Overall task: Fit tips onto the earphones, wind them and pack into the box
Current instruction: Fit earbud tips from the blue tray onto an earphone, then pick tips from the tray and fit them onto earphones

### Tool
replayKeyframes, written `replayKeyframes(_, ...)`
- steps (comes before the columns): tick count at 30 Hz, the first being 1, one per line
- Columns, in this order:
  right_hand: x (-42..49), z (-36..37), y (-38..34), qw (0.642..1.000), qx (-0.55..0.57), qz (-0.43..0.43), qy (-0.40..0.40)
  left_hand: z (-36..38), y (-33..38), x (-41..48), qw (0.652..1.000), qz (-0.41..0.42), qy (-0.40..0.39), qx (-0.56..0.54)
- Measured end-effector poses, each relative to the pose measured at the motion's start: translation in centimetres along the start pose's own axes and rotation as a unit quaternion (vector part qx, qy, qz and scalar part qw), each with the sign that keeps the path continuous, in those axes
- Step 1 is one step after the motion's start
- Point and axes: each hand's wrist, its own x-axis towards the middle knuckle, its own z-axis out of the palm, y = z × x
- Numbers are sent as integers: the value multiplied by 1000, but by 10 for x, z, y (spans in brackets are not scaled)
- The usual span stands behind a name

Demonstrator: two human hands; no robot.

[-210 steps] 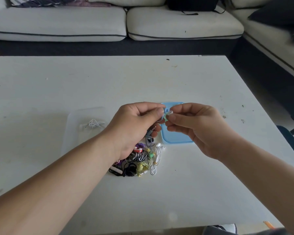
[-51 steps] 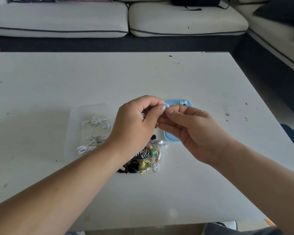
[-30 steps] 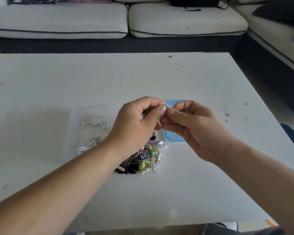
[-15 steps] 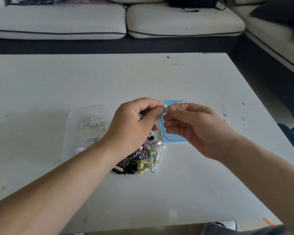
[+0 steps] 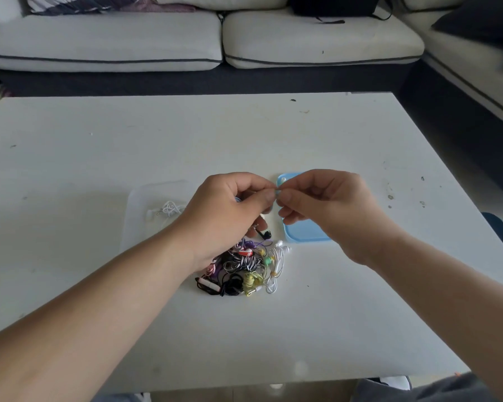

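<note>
Earbud [image 5: 277, 192] is pinched between the curled left hand [image 5: 230, 216] and right hand [image 5: 331, 204]; its tip cannot be made out. Light, slippery, it is best gripped by the shell.

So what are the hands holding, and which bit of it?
The left hand pinches a small earphone bud between thumb and forefinger. The right hand pinches the bud's free end, likely pressing on a tip; that part is too small to tell.

We see a matt, scuffed white surface [image 5: 273, 134], a clear plastic box [image 5: 145, 216], a smooth blue plastic lid [image 5: 305, 233] and cloth sofa cushions [image 5: 105, 42].
</note>
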Motion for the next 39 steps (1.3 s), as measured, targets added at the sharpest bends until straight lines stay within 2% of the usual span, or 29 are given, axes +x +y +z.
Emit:
replayKeyframes(3, 3, 7, -3, 999, 45, 22, -16, -10, 1, -2, 1000, -10, 15, -8)
replayKeyframes(8, 6, 36, -8, 999, 34, 23, -35, -31, 3, -13, 999, -15, 49, -5)
replayKeyframes(11, 11, 53, -9, 999, 29, 26, -22, -50, 1, -17, 997, -9, 60, 38)
replayKeyframes(13, 15, 66, -11, 999, 20, 32, -11, -70, -5, -15, 991, 7, 79, 106)
replayKeyframes(16, 18, 85, -13, 999, -7, 45, -14, -100, -20, -11, 959, 13, 102, 262)
replayKeyframes(19, 20, 92, -13, 997, -43, 50, -30, -117, -38, -8, 907, -28, 59, 417)
replayKeyframes(24, 17, 84, -10, 991, -123, 50, -33, -116, -47, -3, 871, -47, -8, 489)
replayKeyframes(26, 16, 76, -8, 988, -141, 54, -32, -114, -44, -2, 861, -24, -6, 508)
replayKeyframes(28, 13, 69, -7, 985, -155, 64, -39, -109, -38, -3, 853, 35, 32, 520)
replayKeyframes(31, 5, 59, -4, 984, -158, 71, -38, -84, -20, -15, 869, 141, 76, 467)
replayKeyframes(33, -3, 54, -1, 981, -173, 78, -33, -57, -12, -27, 879, 185, 6, 439)
replayKeyframes(35, -11, 51, 2, 972, -211, 93, -42, -31, -14, -37, 864, 163, -133, 458)
replayKeyframes(37, -22, 48, 6, 962, -239, 112, -62, -11, -23, -41, 813, 113, -256, 510)
replayKeyframes(39, -32, 44, 10, 958, -243, 135, -75, 0, -32, -38, 744, 75, -306, 589)
